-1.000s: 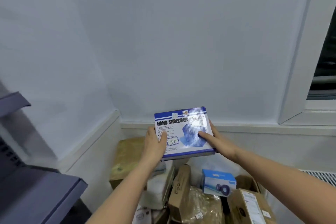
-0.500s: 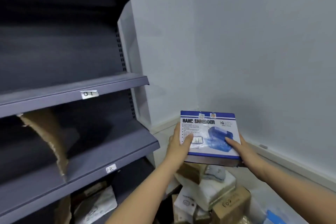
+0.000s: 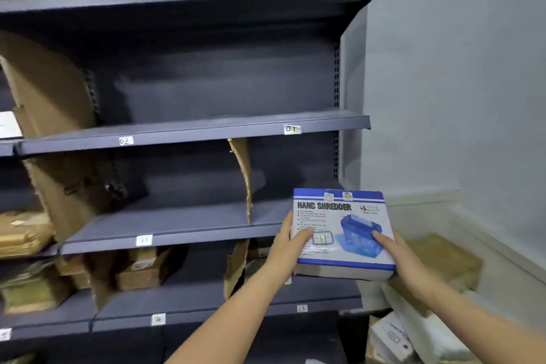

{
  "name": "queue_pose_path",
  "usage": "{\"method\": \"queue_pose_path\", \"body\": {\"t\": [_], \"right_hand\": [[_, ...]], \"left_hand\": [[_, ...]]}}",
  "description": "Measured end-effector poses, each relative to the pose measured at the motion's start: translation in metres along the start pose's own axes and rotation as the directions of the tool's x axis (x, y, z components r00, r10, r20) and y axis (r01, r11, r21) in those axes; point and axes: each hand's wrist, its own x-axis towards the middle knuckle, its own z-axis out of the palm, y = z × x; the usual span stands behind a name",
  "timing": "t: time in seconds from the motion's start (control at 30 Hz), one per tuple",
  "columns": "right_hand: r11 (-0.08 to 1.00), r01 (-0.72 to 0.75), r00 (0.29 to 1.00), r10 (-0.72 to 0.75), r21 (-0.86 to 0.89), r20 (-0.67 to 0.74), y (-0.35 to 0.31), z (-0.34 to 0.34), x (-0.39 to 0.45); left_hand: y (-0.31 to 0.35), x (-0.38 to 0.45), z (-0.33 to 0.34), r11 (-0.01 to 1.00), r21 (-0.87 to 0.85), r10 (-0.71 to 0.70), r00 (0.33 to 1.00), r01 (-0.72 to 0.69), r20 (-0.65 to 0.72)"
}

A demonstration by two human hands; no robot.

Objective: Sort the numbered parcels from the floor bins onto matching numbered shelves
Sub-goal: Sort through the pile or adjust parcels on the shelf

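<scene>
I hold a blue-and-white "Hand Shredder" box (image 3: 339,221) in both hands in front of the grey shelving. A sticker marked 11 (image 3: 322,238) sits on its face. My left hand (image 3: 288,245) grips its left edge with the thumb on top. My right hand (image 3: 396,257) grips the right edge, thumb on the picture. The shelf tag 11 (image 3: 144,240) is on the shelf edge to the left of the box, about level with it. Tags 01 (image 3: 292,129) and 02 (image 3: 125,141) mark the shelf above, and tag 13 (image 3: 302,308) the shelf below.
Torn cardboard dividers (image 3: 243,174) split the shelves into bays. Brown parcels (image 3: 141,272) lie on the lower shelf and at the far left (image 3: 23,233). Parcels and boxes are piled on the floor (image 3: 437,263) at the right, against the white wall (image 3: 458,68).
My view has swung left from the floor pile and wall corner to the shelving. The box has stayed in both hands and now sits level with the shelf tagged 11.
</scene>
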Motion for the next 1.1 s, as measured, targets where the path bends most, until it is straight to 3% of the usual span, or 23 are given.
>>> {"method": "queue_pose_path", "body": {"t": [0.4, 0.83, 1.1], "right_hand": [[0.999, -0.002, 0.995, 0.005, -0.032, 0.097, 0.001, 0.103, -0.021], [0.996, 0.029, 0.984, -0.013, -0.088, 0.178, 0.001, 0.262, -0.095], [0.997, -0.016, 0.967, 0.035, -0.078, 0.252, -0.004, 0.355, -0.082]], "left_hand": [[-0.015, -0.064, -0.093, 0.997, 0.072, 0.020, 0.989, -0.009, -0.148], [-0.036, -0.155, -0.248, 0.994, 0.101, 0.067, 0.971, -0.045, -0.229], [-0.039, -0.156, -0.334, 0.997, 0.075, 0.053, 0.952, -0.032, -0.300]]}}
